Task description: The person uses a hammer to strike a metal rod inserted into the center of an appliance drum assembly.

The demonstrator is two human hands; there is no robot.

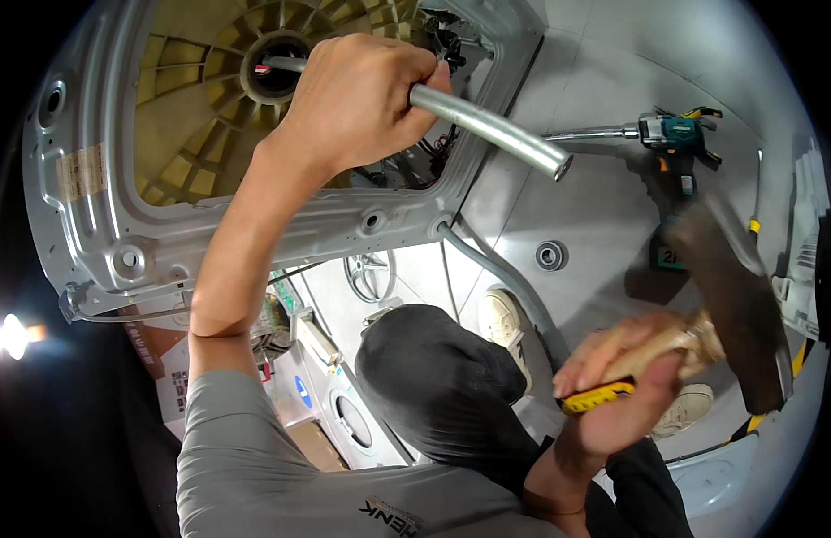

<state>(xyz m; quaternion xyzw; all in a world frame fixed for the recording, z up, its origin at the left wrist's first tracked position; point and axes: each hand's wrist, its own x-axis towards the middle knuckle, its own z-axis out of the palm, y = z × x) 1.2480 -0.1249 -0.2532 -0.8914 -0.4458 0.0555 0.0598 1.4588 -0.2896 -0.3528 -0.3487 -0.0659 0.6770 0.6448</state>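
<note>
Clasping metal rod [496, 133]: left hand [366, 99], fully curled (right hand [641, 403]: hammer [740, 314]).

Silver rod [492, 130], gripped aslant; wooden-handled hammer [736, 309], blurred.

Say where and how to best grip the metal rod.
Probably mid-shaft, fist wrapped round it from the person's near side, as the left hand does. The metal rod is straight and round and lies slantwise: one end reaches toward the opening of the round hub, the other sticks out free to the right, so a middle hold leaves both ends bare.
</note>
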